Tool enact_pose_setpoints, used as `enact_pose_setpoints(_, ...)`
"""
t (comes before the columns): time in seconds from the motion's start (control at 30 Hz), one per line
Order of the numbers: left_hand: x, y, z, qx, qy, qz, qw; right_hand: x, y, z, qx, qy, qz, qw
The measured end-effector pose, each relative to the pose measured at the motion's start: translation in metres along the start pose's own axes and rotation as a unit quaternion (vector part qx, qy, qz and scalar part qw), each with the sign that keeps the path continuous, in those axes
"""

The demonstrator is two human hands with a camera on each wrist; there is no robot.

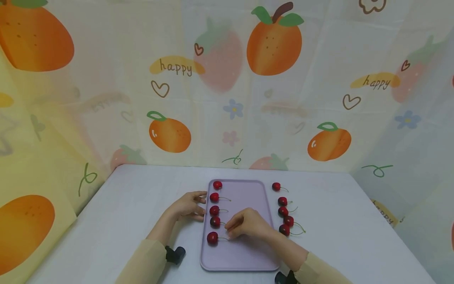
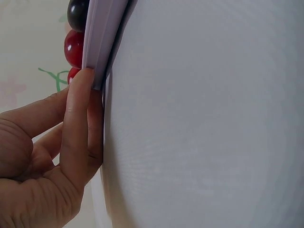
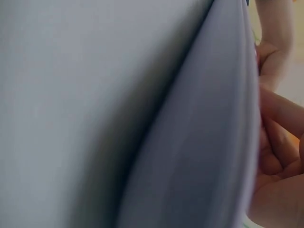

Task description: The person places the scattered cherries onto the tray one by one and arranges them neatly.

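Observation:
A lilac tray [image 1: 241,252] lies on the white table and bears a column of several dark red cherries [image 1: 214,210] with stems along its left side. My left hand [image 1: 189,205] rests at the tray's left edge, fingers fairly straight. In the left wrist view a fingertip [image 2: 84,78] touches the outer wall of the tray [image 2: 102,35]. Over the tray, my right hand [image 1: 248,225] has thumb and fingers brought together at the stems of the two nearest cherries; I cannot tell which stem it pinches. The tray's side [image 3: 209,128] partly hides those fingers in the right wrist view.
Right of the tray, several more cherries [image 1: 283,212] lie in a rough column on the white table [image 1: 337,232], near my right forearm. A fruit-printed curtain [image 1: 227,130] stands behind and at both sides of the table. Dark wrist cameras [image 1: 175,255] sit at both sleeves.

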State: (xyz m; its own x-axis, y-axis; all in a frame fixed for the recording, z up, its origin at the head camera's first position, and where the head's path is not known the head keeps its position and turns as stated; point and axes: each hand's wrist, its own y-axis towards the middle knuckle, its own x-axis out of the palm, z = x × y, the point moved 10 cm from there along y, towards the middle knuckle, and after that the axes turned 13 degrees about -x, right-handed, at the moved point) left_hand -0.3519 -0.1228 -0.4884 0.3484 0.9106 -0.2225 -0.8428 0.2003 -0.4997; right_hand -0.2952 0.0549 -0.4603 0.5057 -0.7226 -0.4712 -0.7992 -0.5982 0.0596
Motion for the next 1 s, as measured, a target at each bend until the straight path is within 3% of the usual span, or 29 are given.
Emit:
enact_pose_setpoints(0.53, -0.001, 0.000, -0.002, 0.000, 0.008, 0.003, 1.0000, -0.048, -0.015, -0.006, -0.016, -0.031, 0.045, 0.9984)
enact_pose_setpoints(1.0, 0.000, -0.001, 0.000, -0.003, 0.008, 0.002, 1.0000, -0.112, -0.047, 0.000, 0.005, 0.006, 0.112, 0.9937)
